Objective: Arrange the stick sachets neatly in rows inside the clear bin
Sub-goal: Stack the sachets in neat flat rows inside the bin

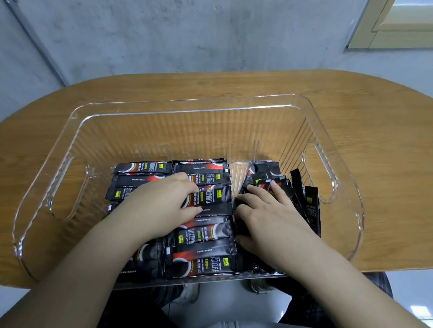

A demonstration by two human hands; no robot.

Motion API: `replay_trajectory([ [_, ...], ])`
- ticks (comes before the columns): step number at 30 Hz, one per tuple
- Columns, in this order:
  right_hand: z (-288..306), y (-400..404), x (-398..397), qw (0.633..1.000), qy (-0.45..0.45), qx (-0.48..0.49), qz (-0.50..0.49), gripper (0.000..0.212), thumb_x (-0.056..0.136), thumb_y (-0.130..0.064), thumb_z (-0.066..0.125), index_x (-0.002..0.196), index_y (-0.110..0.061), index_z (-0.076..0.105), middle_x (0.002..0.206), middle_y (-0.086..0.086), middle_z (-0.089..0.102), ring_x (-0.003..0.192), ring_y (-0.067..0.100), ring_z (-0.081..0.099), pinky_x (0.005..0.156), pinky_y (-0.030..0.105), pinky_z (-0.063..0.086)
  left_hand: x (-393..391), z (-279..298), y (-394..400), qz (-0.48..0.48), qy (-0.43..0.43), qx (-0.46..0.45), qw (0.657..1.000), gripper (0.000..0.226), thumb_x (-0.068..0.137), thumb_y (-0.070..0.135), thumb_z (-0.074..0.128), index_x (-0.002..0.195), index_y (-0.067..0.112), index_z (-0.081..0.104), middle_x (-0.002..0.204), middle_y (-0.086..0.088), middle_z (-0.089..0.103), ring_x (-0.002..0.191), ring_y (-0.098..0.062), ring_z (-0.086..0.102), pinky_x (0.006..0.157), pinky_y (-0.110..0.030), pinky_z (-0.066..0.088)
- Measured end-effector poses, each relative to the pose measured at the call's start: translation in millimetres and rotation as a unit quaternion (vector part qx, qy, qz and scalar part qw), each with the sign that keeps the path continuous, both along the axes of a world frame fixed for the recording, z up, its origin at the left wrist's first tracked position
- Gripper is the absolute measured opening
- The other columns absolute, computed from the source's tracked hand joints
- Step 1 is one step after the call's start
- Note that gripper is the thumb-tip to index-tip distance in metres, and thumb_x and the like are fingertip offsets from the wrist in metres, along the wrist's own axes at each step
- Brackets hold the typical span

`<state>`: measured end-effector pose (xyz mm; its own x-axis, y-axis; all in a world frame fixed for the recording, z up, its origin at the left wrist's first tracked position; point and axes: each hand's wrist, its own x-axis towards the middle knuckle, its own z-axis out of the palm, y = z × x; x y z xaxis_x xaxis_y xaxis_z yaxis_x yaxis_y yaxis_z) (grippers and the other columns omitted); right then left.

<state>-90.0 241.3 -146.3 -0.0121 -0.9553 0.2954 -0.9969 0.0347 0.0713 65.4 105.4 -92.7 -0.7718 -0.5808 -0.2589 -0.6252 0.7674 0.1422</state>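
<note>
— Legible print, inspector?
— "INSTANT COFFEE" in small white capitals on the black stick sachets (205,232) lying flat in the clear bin (140,110), read sideways.
— Anything else?
— Larger white stylised characters beside it and a small yellow label (220,194); neither can be read.

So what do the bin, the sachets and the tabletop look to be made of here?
Clear bin: rigid transparent plastic, glossy, with ribbed walls and moulded handle cutouts; the table shows through it.
Stick sachets: thin printed film, probably plastic or foil laminate, with a slight sheen and crimped ends.
Table: wood-grain surface, matte; whether solid wood or laminate cannot be told.
</note>
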Motion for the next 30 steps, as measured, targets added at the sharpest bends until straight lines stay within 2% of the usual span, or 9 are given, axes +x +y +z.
replay_trajectory([
  [4,0,-1,0,1.0,0.003,-0.003,0.0,0.043,0.047,-0.047,0.082,0.078,-0.019,0.072,0.094,0.0,0.072,0.101,0.025,0.067,0.094,0.052,0.043,-3,0,-1,-0.009,-0.02,0.009,1.0,0.044,0.088,0.049,0.055,0.128,0.031,0.049,0.114,0.017,0.043,0.1,-0.01,0.053,0.08,-0.031,0.045],
  [9,-1,0,0,1.0,0.002,-0.002,0.001,0.043,0.048,-0.044,0.082,0.08,-0.018,0.072,0.096,0.001,0.071,0.103,0.026,0.066,0.095,0.052,0.042,1,0,-3,-0.015,-0.016,0.017,1.0,0.033,0.085,0.048,0.061,0.115,0.036,0.054,0.106,0.017,0.044,0.094,-0.009,0.054,0.079,-0.033,0.046],
  [15,0,0,0,1.0,0.001,0.003,-0.001,0.044,0.047,-0.045,0.083,0.08,-0.018,0.072,0.096,0.001,0.071,0.103,0.026,0.066,0.095,0.052,0.042,1,1,-2,-0.014,-0.011,0.0,1.0,0.036,0.087,0.05,0.056,0.119,0.035,0.053,0.102,0.019,0.038,0.082,-0.007,0.048,0.064,-0.027,0.033],
  [20,0,0,0,1.0,-0.006,0.013,-0.005,0.045,0.047,-0.046,0.083,0.08,-0.018,0.072,0.096,0.002,0.071,0.103,0.027,0.066,0.095,0.053,0.042,1,1,-2,-0.023,-0.023,-0.008,0.999,0.036,0.089,0.05,0.053,0.12,0.032,0.052,0.1,0.019,0.034,0.08,-0.006,0.044,0.054,-0.023,0.028],
  [22,1,0,0,1.0,-0.006,0.022,-0.009,0.045,0.048,-0.046,0.083,0.081,-0.018,0.072,0.097,0.002,0.071,0.105,0.027,0.065,0.096,0.053,0.041,1,1,-2,-0.026,-0.02,-0.005,0.999,0.035,0.088,0.05,0.054,0.119,0.033,0.053,0.101,0.019,0.037,0.082,-0.006,0.046,0.058,-0.024,0.033],
  [25,0,0,0,0.999,-0.013,0.035,-0.011,0.045,0.051,-0.045,0.082,0.085,-0.017,0.072,0.101,0.003,0.071,0.109,0.028,0.063,0.1,0.053,0.036,4,2,-4,-0.028,-0.009,0.007,1.0,0.029,0.088,0.049,0.056,0.113,0.034,0.057,0.102,0.017,0.041,0.088,-0.007,0.05,0.073,-0.03,0.044],
  [30,1,0,0,1.0,-0.005,0.023,-0.009,0.046,0.048,-0.047,0.084,0.082,-0.018,0.072,0.098,0.002,0.071,0.106,0.027,0.065,0.097,0.053,0.039,12,10,-8,-0.012,0.011,0.024,1.0,0.039,0.085,0.049,0.058,0.121,0.034,0.055,0.107,0.02,0.046,0.103,-0.006,0.05,0.09,-0.033,0.044],
])
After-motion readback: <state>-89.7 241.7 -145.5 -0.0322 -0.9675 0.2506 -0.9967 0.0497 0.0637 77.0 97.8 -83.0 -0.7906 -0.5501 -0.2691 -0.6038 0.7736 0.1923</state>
